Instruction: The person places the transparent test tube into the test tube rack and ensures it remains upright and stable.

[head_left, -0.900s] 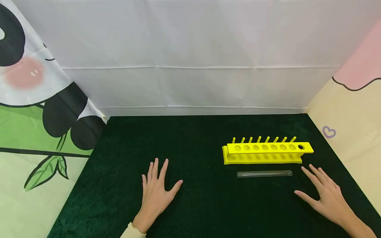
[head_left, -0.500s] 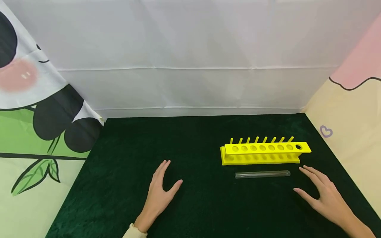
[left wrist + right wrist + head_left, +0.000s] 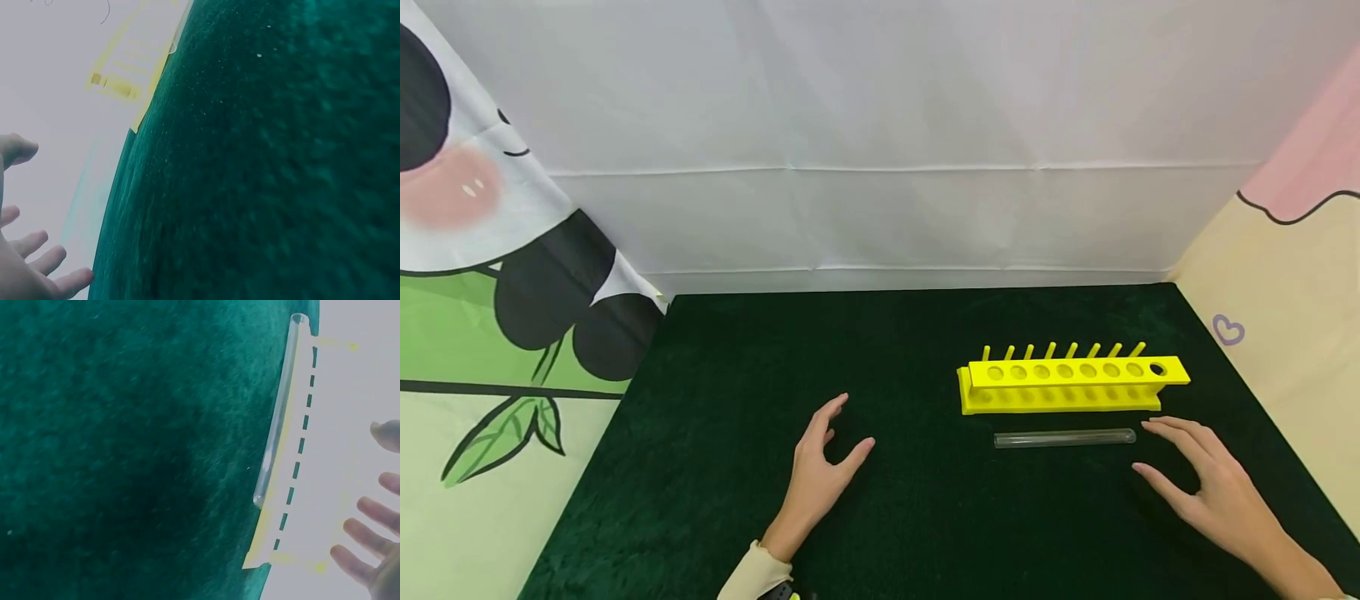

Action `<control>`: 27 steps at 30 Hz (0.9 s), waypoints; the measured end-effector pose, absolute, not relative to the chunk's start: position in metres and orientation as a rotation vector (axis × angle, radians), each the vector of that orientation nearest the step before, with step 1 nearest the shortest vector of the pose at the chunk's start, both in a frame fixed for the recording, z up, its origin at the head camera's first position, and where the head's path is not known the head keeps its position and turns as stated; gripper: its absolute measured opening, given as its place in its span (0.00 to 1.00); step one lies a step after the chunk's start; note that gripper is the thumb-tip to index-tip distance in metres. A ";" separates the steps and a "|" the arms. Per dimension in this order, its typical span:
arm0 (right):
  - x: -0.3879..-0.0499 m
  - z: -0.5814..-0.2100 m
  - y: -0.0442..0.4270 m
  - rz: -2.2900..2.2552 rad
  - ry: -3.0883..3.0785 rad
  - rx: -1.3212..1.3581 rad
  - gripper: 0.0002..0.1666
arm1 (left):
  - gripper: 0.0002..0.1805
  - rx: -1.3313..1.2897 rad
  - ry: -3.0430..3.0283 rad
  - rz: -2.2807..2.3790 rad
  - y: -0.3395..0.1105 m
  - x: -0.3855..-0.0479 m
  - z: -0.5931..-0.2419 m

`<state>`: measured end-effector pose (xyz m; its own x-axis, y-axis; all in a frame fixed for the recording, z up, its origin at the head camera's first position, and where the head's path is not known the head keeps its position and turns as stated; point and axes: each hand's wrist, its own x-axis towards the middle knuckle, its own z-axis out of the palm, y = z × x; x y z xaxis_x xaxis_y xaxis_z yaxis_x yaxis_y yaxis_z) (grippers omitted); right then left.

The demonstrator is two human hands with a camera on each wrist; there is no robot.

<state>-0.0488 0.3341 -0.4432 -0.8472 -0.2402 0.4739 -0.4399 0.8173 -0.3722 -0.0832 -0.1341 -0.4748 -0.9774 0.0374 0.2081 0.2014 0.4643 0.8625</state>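
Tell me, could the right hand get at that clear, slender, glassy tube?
Probably yes: the empty right hand is near the clear tube, nothing visible lies between them, and the yellow perforated rack stands behind the tube.

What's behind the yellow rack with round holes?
Behind the yellow rack: eight thin yellow pegs, dark green cloth, hanging white sheet. Rack covers peg bases and cloth directly behind.

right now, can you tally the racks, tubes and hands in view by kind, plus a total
Rack: 1
Tube: 1
Left hand and right hand: 2 hands
Total: 4
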 end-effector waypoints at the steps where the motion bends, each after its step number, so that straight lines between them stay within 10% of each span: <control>1: -0.049 -0.442 0.333 0.674 -2.588 0.514 0.39 | 0.36 -0.224 -2.538 -1.546 -0.133 -0.085 -0.476; 27: -0.057 -0.427 0.312 0.695 -2.551 0.681 0.37 | 0.32 -0.343 -2.454 -1.692 -0.096 -0.120 -0.481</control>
